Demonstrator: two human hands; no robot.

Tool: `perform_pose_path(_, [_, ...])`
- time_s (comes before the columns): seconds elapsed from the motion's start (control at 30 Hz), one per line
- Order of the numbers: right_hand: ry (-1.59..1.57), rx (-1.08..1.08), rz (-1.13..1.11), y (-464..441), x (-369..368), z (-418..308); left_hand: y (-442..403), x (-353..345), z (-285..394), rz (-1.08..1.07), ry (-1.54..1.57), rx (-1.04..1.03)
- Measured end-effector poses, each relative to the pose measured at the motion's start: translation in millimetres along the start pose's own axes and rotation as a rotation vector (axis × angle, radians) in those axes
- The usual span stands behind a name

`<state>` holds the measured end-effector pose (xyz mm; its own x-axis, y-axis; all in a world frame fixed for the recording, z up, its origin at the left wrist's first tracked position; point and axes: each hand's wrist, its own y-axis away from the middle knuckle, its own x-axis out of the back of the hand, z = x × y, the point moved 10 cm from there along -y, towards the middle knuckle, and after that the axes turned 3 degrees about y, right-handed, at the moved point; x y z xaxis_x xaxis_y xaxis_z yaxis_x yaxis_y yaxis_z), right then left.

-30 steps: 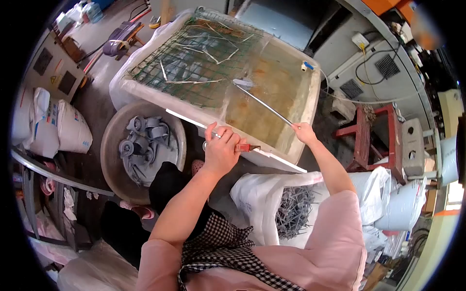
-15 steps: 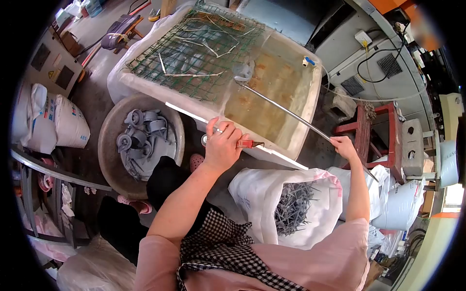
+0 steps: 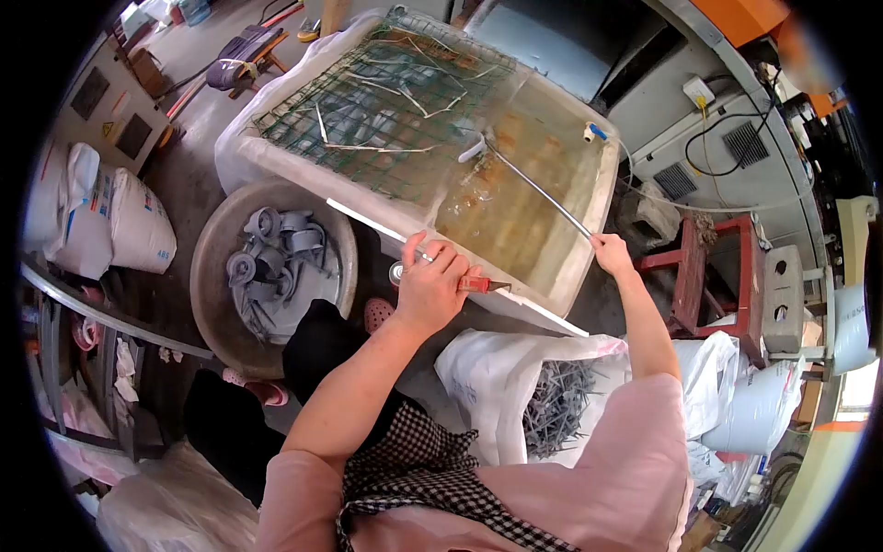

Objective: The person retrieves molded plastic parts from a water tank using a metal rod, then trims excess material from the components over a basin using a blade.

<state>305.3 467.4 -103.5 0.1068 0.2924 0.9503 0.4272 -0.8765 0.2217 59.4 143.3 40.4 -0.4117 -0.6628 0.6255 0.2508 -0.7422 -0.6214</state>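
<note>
Left hand (image 3: pixel 432 285) closed around red-handled tool (image 3: pixel 475 284), near front edge of tub (image 3: pixel 600 198); right hand (image 3: pixel 610 252) gripping metal rod (image 3: pixel 541 189), far end beside pale piece (image 3: pixel 471 150)

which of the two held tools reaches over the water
The long metal rod in the right hand; the red-handled tool in the left hand is much shorter and sits clear of the water.

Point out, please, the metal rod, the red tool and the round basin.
Metal rod (image 3: pixel 541 190), head view: middle of its shaft.
Red tool (image 3: pixel 474 284), head view: its red part.
Round basin (image 3: pixel 210 285), head view: its left wall.
</note>
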Motion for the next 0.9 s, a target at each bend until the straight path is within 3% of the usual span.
perform_pose_path(0.37, [-0.102, 0.213, -0.038, -43.0, -41.7, -79.1, -3.3, -1.0, -4.7, 0.032, 0.033, 0.002])
perform_pose_path(0.5, [0.084, 0.052, 0.024, -3.6, 7.1, -41.7, -2.0, 1.9, -3.6, 0.05, 0.027, -0.002])
perform_pose_path(0.67, [0.09, 0.064, 0.042, 76.8, 62.0, -13.3, 1.0, 2.2, -0.7, 0.026, 0.007, -0.009])
perform_pose_path(0.9, [0.0, 0.079, -0.061, 72.8, 21.3, -9.5, 5.7, 1.1, 3.8, 0.011, -0.008, -0.015])
